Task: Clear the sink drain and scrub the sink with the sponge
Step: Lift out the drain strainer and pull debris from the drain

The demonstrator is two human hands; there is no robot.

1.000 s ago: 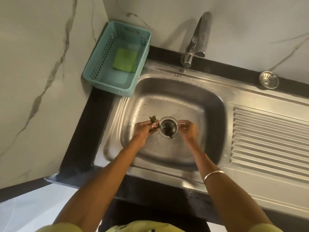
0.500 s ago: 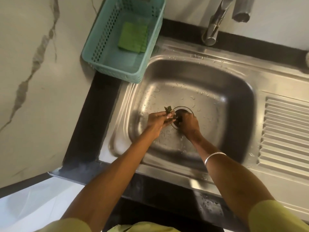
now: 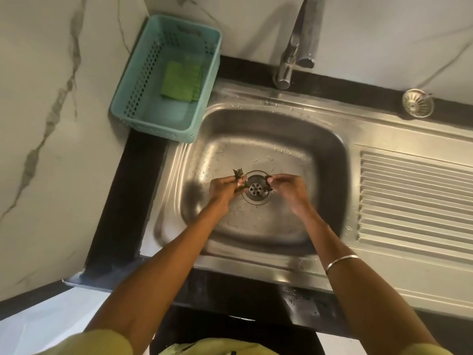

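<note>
The steel sink (image 3: 266, 226) has its round drain (image 3: 255, 188) in the middle, now bare with its holes showing. My left hand (image 3: 223, 187) sits just left of the drain, pinched on dark green leafy scraps (image 3: 239, 173) that stick up above the fingers. My right hand (image 3: 288, 187) is just right of the drain, fingertips closed on a small dark scrap (image 3: 268, 187). The green sponge (image 3: 181, 81) lies in the teal basket (image 3: 133, 98) at the sink's back left corner.
A chrome tap (image 3: 294, 47) rises behind the basin. A loose metal strainer (image 3: 417, 103) sits on the black ledge at the back right. The ribbed drainboard (image 3: 414, 201) lies to the right. Marble walls close in on the left and at the back.
My right hand has lifted off the drain and drawn right with a dark scrap, and the drain holes now show. My left hand still holds the leafy scraps.
</note>
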